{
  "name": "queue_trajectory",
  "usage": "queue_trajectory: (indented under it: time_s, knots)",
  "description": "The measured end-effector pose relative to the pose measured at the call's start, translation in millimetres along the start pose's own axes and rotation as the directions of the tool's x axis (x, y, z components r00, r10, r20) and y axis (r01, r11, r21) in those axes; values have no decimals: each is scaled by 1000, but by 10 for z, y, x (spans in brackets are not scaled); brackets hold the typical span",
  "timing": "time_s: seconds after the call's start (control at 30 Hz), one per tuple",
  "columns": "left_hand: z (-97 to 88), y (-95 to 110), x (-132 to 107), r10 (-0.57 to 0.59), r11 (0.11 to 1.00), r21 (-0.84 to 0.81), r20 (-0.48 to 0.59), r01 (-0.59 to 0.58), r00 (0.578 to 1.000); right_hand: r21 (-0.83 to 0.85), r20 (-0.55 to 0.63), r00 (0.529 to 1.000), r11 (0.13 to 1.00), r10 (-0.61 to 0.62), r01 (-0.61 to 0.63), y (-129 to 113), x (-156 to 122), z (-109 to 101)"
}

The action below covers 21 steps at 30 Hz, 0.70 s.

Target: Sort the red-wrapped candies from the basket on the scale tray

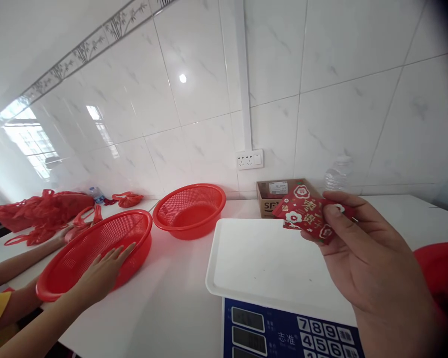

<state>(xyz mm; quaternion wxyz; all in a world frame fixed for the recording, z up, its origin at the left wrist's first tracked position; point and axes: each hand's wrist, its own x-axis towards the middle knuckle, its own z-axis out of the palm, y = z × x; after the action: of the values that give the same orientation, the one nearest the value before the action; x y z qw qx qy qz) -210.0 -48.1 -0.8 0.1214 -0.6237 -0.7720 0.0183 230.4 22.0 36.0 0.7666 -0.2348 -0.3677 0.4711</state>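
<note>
My right hand is closed around several small red packets printed with white flowers and gold characters. It pinches them between thumb and fingers, above the right side of a white tray. The tray rests on a scale with a blue panel, number keys and display windows. A few dark specks lie on the tray. My left hand is not in view.
At left, a co-worker's hand reaches over a large red basket, with other arms beside it. Another red basket, red bags, a cardboard box and a clear bottle stand toward the wall.
</note>
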Motion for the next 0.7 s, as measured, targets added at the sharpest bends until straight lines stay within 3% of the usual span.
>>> queue_trajectory:
  time_s: [0.07, 0.17, 0.3, 0.47, 0.7]
  knots:
    - [34, 71, 83, 13, 999, 32, 4, -13, 1000, 2, 2, 1000, 1000, 0, 0, -7, -10, -3]
    - [114, 341, 237, 81, 996, 23, -4, -81, 997, -2, 9, 1000, 1000, -2, 2, -7, -24, -10]
    - [248, 761, 539, 156, 987, -37, -39, -158, 987, -11, 25, 1000, 1000, -15, 15, 7, -34, -19]
    - [337, 1112, 887, 179, 968, -166, -75, -190, 981, -13, 13, 1000, 1000, 2, -2, 30, -13, -40]
    - [274, 1639, 858, 181, 895, -395, -105, -208, 978, -41, 41, 999, 999, 16, -14, 72, 5, -45]
